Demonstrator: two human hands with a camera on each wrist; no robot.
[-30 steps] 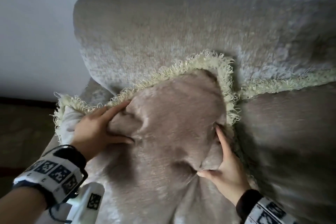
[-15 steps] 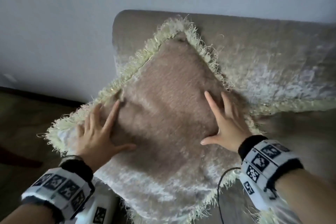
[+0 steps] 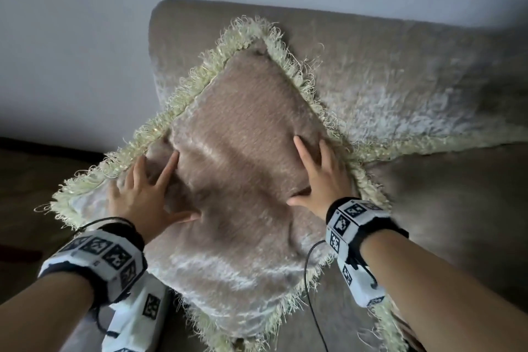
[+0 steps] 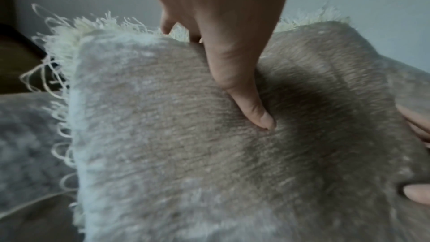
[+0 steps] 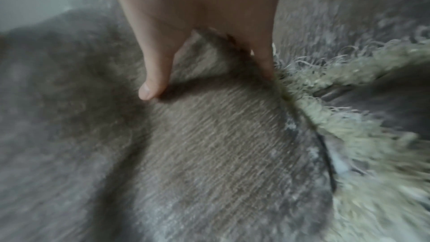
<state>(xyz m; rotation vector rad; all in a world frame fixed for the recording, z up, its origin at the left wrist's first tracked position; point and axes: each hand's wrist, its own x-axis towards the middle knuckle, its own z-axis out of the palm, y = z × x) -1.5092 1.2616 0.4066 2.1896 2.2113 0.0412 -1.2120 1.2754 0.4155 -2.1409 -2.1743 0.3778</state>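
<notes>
– Head view first: where is the cushion?
– I see the beige plush cushion [image 3: 243, 157] stood on one corner. Its top corner leans on the sofa backrest [image 3: 414, 71], near the sofa's left end. A pale green fringe [image 3: 297, 74] runs round its edge.
– And your grips?
– Both lie flat on its face, fingers straight, clasping nothing. My left grip [image 3: 143, 194] presses the left part with the fingers spread. In the left wrist view its thumb [image 4: 253, 109] dents the pile. My right grip [image 3: 321, 180] presses the right part, close to the fringe. The right wrist view is blurred, but the thumb [image 5: 153, 80] shows resting on the fabric.
– What lies around it?
– A second cushion [image 3: 457, 208] of the same make sits just beside it on the right. A thin black cable [image 3: 307, 274] runs down past the lower right edge. Behind the sofa is a plain pale wall [image 3: 71, 37]. To the left is dark floor [image 3: 34, 180], with a dark skirting strip [image 3: 57, 148] at the wall's foot. The room is dim.
</notes>
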